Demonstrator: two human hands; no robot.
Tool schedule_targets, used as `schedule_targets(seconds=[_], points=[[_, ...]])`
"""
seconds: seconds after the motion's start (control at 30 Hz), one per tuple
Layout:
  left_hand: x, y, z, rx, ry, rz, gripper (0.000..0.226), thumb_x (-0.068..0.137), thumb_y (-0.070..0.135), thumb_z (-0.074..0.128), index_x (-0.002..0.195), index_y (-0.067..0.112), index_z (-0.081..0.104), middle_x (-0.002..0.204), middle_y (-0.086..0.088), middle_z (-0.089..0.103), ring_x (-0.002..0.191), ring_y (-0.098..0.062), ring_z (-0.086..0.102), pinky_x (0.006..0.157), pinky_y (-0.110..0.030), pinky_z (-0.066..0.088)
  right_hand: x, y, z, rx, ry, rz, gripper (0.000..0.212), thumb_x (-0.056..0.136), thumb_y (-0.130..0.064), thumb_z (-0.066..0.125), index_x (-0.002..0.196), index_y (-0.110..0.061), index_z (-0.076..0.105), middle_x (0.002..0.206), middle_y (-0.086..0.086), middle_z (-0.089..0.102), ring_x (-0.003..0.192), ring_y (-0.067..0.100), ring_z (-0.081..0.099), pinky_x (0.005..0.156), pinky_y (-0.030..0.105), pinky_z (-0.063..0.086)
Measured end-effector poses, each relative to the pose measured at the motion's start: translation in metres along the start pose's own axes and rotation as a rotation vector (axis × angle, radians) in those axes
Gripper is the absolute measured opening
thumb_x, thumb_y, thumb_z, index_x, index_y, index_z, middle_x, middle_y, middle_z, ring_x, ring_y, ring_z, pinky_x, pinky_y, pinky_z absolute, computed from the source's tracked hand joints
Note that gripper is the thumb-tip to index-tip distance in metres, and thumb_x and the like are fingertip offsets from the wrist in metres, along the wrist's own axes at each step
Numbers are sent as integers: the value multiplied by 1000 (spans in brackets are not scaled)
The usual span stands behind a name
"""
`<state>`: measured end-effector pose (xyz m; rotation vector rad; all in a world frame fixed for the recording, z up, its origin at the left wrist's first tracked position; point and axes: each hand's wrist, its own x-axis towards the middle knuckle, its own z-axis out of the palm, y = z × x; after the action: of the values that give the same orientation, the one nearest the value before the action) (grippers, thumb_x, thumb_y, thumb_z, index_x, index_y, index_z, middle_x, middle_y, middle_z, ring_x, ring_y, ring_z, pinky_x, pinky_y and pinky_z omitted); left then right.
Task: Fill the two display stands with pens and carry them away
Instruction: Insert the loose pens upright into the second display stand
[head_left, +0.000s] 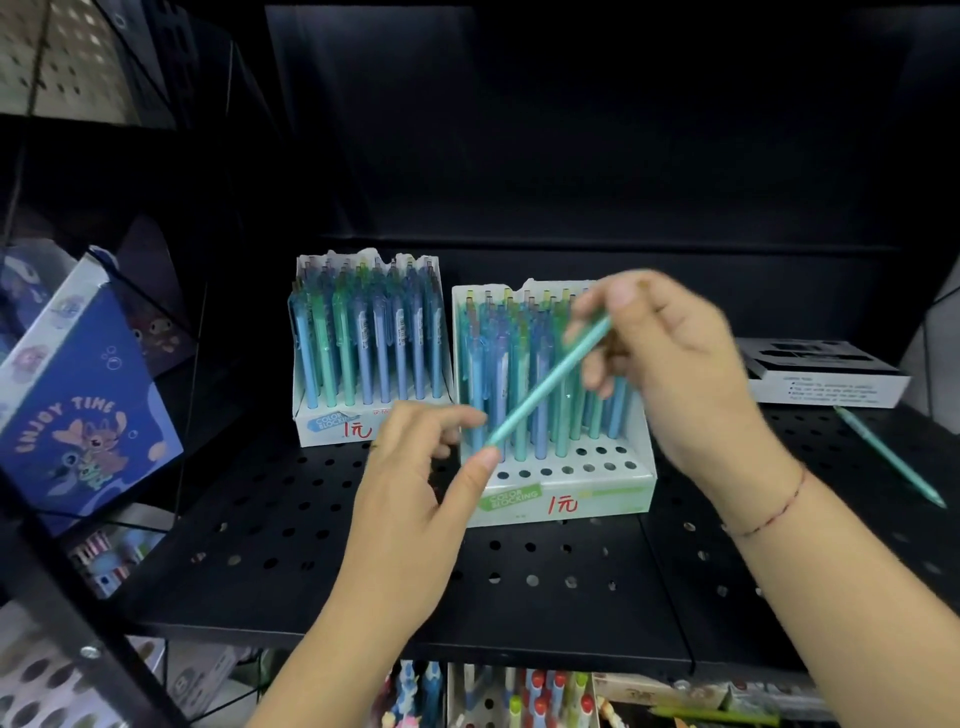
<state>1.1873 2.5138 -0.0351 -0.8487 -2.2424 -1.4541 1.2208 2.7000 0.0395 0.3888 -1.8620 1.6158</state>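
Observation:
Two white cardboard display stands sit on a black perforated shelf (519, 571). The far left stand (332, 423) looks full of blue and green pens. The nearer stand (566, 499) holds many pens, with several open holes along its front rows. A teal pen (545, 387) slants in front of this stand. My right hand (670, 358) pinches its upper end. My left hand (415, 478) pinches its lower tip between thumb and finger. Another teal pen (888, 454) lies loose on the shelf at the right.
A grey and black box (826, 384) stands at the back right. A blue cartoon notebook (78, 405) leans in a wire rack at the left. More pens and stationery (519, 696) fill the shelf below. The shelf's front edge runs just under my forearms.

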Motion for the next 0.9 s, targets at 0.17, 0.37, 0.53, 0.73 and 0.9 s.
schedule_targets(seconds=[0.17,0.37,0.53,0.73,0.9], points=[[3,-3,2,39,-129,-178,64,83,53,55,138,43,23,134,28,26,124,10,29,100,-12,25,8,1,-27,-427,291,-119,28,103,-24,38,85,-26,59,71,5,59,50,8,48,45,21,40],[4,-4,5,69,-299,-261,75,91,51,49,151,41,5,152,28,12,130,10,19,104,-18,19,6,10,-15,-703,136,-102,23,99,-33,40,90,-24,59,71,6,61,59,29,56,56,42,47],[4,-5,4,48,-298,-252,74,92,50,49,150,42,5,152,28,14,134,8,20,107,-20,21,6,14,-13,-661,114,-101,12,95,-25,56,104,-25,48,69,7,62,58,24,60,62,44,52],[4,-7,4,58,-294,-247,74,92,50,49,151,41,5,152,27,14,135,5,22,104,-19,21,6,14,-14,-722,150,-204,8,86,-21,69,83,-17,62,81,-5,60,59,20,57,61,28,51],[5,-6,4,59,-301,-246,74,92,50,49,151,40,5,154,23,16,139,-2,25,106,-23,24,6,16,-13,-755,139,-253,5,85,-16,70,84,-12,71,82,-4,59,63,14,57,62,11,43]])
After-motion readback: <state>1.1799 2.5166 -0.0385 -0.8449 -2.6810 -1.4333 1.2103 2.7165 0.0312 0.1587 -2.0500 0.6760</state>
